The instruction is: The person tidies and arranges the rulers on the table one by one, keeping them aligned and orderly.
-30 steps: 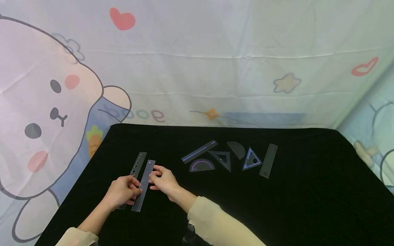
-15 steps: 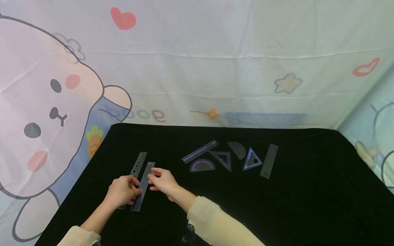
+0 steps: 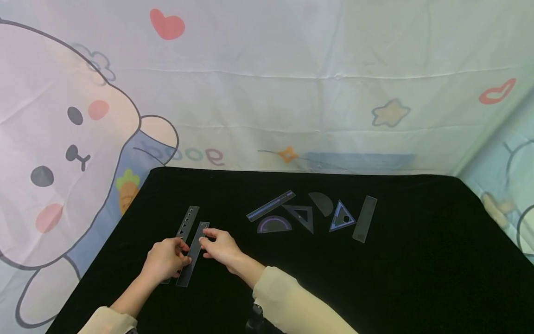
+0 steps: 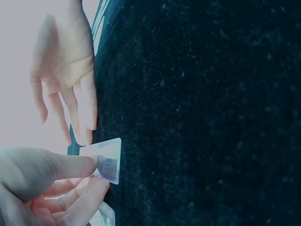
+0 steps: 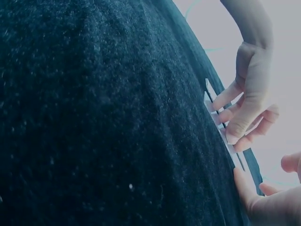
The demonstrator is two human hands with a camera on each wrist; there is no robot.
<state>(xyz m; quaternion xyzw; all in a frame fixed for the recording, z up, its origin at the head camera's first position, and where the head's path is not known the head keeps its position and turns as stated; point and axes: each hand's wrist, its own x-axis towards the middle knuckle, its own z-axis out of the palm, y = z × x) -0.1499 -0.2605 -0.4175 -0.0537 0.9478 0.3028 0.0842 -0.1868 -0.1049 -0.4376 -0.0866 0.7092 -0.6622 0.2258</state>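
Note:
In the head view, two clear rulers lie side by side at the table's left. My left hand [image 3: 166,259] lies over the left ruler [image 3: 188,220], which has cut-out shapes, and pinches the edge of the right-hand clear ruler [image 3: 191,264] near its lower part. In the left wrist view, the left thumb [image 4: 75,165] rests on top of the ruler's near end [image 4: 109,165], with fingers beneath. My right hand [image 3: 223,248] touches the right edge of that ruler near its far end, its fingers [image 4: 87,103] fairly straight. The left ruler's middle is hidden by the left hand.
Farther right on the black cloth [image 3: 375,287] lie a blue-marked ruler [image 3: 271,206], a purple-arc protractor [image 3: 274,225], a clear set square [image 3: 303,216], a plain protractor [image 3: 322,203], a blue set square [image 3: 342,218] and a wide clear ruler [image 3: 365,219]. A printed curtain [image 3: 267,102] hangs behind.
The right-hand ruler has slid slightly toward the person and to the left, closer to the other ruler. The right hand has shifted a little left with it; the left hand stays nearly still.

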